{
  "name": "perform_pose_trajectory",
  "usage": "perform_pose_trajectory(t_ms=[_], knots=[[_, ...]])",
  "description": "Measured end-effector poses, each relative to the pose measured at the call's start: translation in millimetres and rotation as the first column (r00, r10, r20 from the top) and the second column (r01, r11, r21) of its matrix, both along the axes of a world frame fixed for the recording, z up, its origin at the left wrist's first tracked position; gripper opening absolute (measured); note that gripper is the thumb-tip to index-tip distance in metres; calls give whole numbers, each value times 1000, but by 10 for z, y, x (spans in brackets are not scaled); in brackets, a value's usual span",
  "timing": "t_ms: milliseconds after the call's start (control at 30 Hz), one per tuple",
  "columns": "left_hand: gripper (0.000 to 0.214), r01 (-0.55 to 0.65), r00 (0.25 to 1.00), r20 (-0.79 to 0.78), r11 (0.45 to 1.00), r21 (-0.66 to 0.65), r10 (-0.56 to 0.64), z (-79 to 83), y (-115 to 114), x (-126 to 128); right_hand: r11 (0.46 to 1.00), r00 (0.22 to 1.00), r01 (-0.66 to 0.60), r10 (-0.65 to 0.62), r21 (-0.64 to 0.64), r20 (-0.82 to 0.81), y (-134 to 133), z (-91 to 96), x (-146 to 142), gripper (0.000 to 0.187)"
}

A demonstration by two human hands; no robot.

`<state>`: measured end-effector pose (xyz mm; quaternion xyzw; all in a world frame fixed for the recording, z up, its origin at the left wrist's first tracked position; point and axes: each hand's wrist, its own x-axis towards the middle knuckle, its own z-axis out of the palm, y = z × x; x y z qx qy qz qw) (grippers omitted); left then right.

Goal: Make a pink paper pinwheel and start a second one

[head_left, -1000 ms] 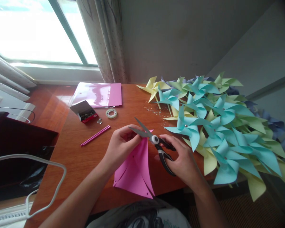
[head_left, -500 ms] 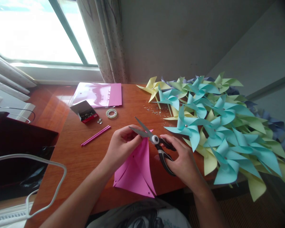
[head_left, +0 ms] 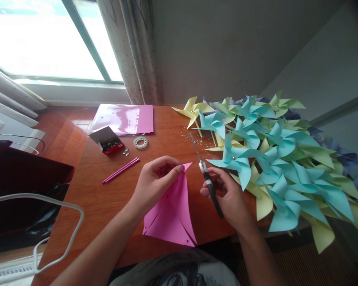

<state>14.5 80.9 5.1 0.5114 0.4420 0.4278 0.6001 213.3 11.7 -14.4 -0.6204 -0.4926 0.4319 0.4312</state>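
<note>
**A:** How would you handle the cutting here?

**B:** The left hand (head_left: 158, 178) pinches the top corner of the pink folded paper sheet (head_left: 173, 210). The sheet lies on the reddish wooden table (head_left: 107, 198), near its front edge, right in front of the person. I'd hold that pinch firm and the corner lifted, so the paper is taut where the blades meet it.

**A:** And the other side?

**B:** The right hand (head_left: 226, 194) is clenched around the black-handled steel scissors (head_left: 205, 174). The blades point away and sit clear of the sheet, to its right. To my mind it's best to open them wide, follow the crease in short strokes, and spare the small punched holes. That wrist should also stay off the heap of blue, yellow and purple paper pinwheels (head_left: 271, 159) just beside it.

**A:** Anything unclear?

**B:** The scissors show edge-on, so I can't tell whether the blades are fully closed, and the fingers hide the handle loops. The sheet's lower layers are covered. What the small open cardboard box (head_left: 107, 141) holds is too small to make out, and the pinwheel heap runs out of view on the right
</note>
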Motion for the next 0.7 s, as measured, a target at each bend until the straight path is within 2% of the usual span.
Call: perform_pose_trajectory(t_ms=[100, 200, 300, 433, 500, 600, 700], knots=[[15, -3, 1000, 17, 1000, 6, 3, -4, 6, -3, 999, 989, -9, 4, -36, -146, 20, 38, 10, 44], [15, 19, 1000, 17, 1000, 9, -20, -6, 6, -7, 998, 987, 2, -11, -60, -161, 47, 44, 35, 44], [17, 31, 1000, 3, 999, 12, -31, -3, 8, -8, 998, 998, 3, -6, -58, -58, 78, 16, 58, 49], [17, 18, 1000, 21, 1000, 18, -18, 14, 17, -2, 999, 974, -43, 48, -28, 223, 117, -2, 46, 49], [16, 12, 999, 43, 1000, 14, -12, 21, 22, 0, 999, 914, -47, 39, 11, 404, 131, -8, 17, 47], [16, 19, 999, 49, 1000, -3, -19, 19, 24, -4, 996, 764, -55, -6, 75, 645, 145, -31, -35, 50], [16, 31, 999, 21, 999, -6, -31, 9, 24, -10, 995, 634, -79, 0, 65, 773, 158, -49, -70, 52]])
